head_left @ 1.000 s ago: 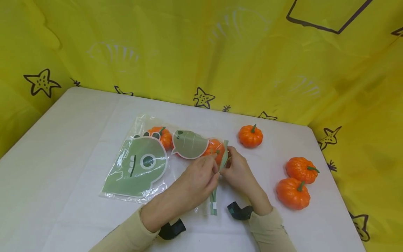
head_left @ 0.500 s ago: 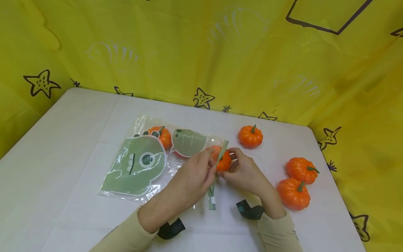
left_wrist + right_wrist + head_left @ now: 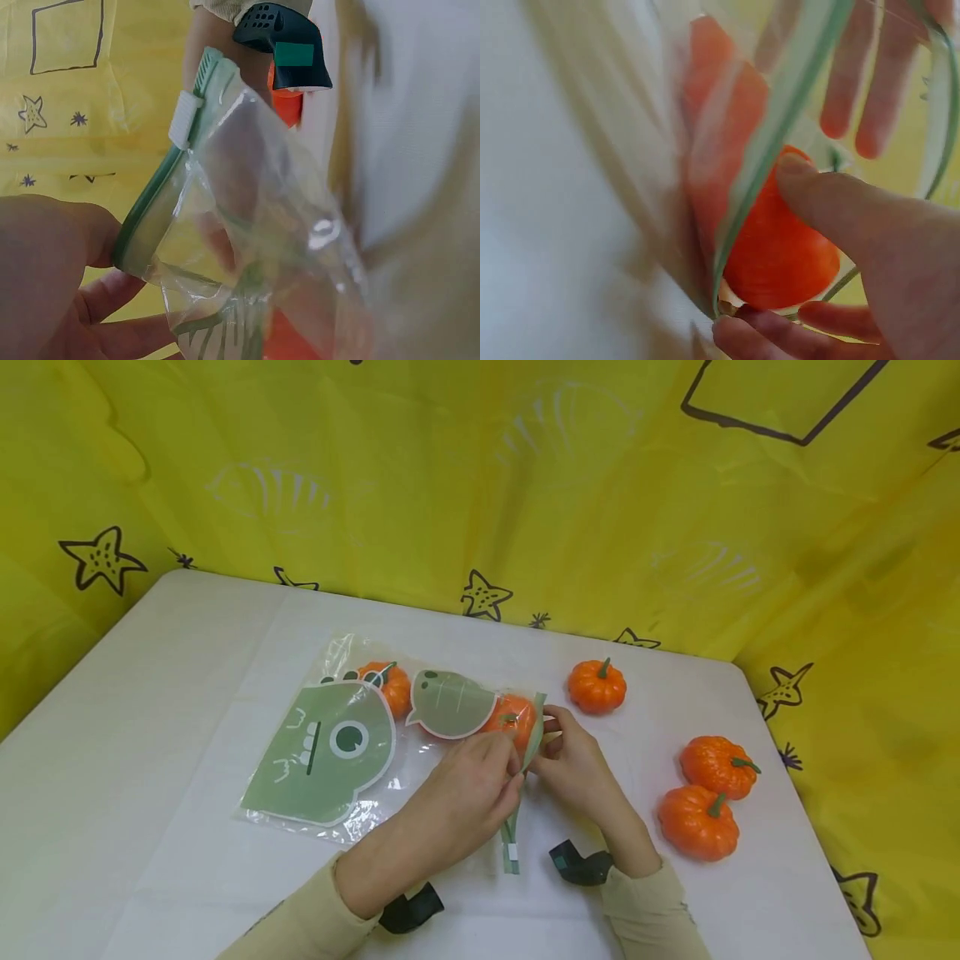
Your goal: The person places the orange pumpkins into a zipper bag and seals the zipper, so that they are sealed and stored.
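A clear plastic slider bag point(image 3: 315, 768) with green cartoon prints lies on the table, its green-edged mouth facing right. My left hand point(image 3: 465, 785) pinches the mouth's edge; the white slider point(image 3: 185, 120) sits farther along that edge in the left wrist view. At the opening, my right hand point(image 3: 573, 768) holds a small orange toy pumpkin point(image 3: 787, 255), the thumb pressed on its side and fingers near the bag's lower lip. Most of this pumpkin shows through the plastic in the head view. Another toy pumpkin point(image 3: 393, 692) is deeper in the bag, partly behind the print.
One pumpkin point(image 3: 597, 686) stands beyond the right hand. Two more, a farther pumpkin point(image 3: 716, 766) and a nearer pumpkin point(image 3: 697, 823), sit side by side near the table's right edge. A yellow patterned curtain point(image 3: 420, 485) hangs behind the white table point(image 3: 195, 693).
Half a second ago the pumpkin stood farther out at the mouth; now it and the right hand are farther left, with the pumpkin more inside. The left hand keeps its pinch on the edge.
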The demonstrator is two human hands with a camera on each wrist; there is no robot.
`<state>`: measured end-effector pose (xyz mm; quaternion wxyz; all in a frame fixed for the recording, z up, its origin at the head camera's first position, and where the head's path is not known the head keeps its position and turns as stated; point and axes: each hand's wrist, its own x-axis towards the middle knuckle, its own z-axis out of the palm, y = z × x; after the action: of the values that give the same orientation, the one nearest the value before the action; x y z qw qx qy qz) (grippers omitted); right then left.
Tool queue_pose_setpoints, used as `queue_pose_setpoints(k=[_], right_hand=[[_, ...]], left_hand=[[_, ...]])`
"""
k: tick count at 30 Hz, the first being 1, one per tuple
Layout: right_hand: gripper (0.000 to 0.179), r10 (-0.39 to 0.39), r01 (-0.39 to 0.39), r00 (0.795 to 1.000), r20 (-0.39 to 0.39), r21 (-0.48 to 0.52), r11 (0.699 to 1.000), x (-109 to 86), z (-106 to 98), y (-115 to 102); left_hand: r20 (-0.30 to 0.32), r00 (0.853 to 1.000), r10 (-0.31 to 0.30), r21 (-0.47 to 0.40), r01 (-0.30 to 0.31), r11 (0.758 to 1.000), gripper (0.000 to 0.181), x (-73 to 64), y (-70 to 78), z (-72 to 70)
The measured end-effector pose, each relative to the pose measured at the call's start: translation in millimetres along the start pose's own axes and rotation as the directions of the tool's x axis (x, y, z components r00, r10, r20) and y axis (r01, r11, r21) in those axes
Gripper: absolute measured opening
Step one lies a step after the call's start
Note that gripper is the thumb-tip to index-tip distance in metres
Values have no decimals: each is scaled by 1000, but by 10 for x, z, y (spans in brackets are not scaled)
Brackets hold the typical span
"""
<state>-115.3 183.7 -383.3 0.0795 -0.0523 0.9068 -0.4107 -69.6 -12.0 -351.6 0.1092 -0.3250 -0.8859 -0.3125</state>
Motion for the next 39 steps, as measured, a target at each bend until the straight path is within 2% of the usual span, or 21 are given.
queue_pose_setpoints(k=[4, 8, 11, 15, 21, 26, 29, 36, 39], right_hand=[[63, 18, -18, 999, 48, 0, 1000, -17, -46, 15], [50, 43, -40, 995, 89, -35, 999, -70, -182, 50], [36, 11, -7, 990, 138, -27, 1000, -88, -252, 76], [24, -79, 76, 979, 189, 22, 997, -86, -235, 79], [29, -168, 159, 965, 201, 60, 985, -79, -134, 47], [32, -170, 165, 962, 212, 42, 985, -67, -98, 52], [35, -168, 165, 964, 205, 29, 986, -69, -111, 52], [29, -175, 167, 961, 216, 52, 985, -65, -73, 34], [32, -200, 190, 954, 222, 67, 979, -62, -17, 22]], left_hand=[[-20, 1000, 10, 1, -9, 1000, 8, 6, -20, 13], [0, 1000, -8, -4, 8, 1000, 7, 5, -25, 13], [23, 1000, -21, -9, 21, 1000, 7, 2, -28, 5], [38, 999, -30, -17, 31, 999, 8, -7, -24, -6], [36, 999, -6, -31, 7, 999, 7, -17, -22, -4], [105, 992, -65, -66, 72, 995, 7, -9, -29, -28], [119, 989, -83, -87, 93, 992, 7, 1, -35, -38], [134, 988, -76, -121, 93, 988, 7, 13, -22, -42], [124, 991, -58, -137, 75, 988, 6, 10, -17, -33]])
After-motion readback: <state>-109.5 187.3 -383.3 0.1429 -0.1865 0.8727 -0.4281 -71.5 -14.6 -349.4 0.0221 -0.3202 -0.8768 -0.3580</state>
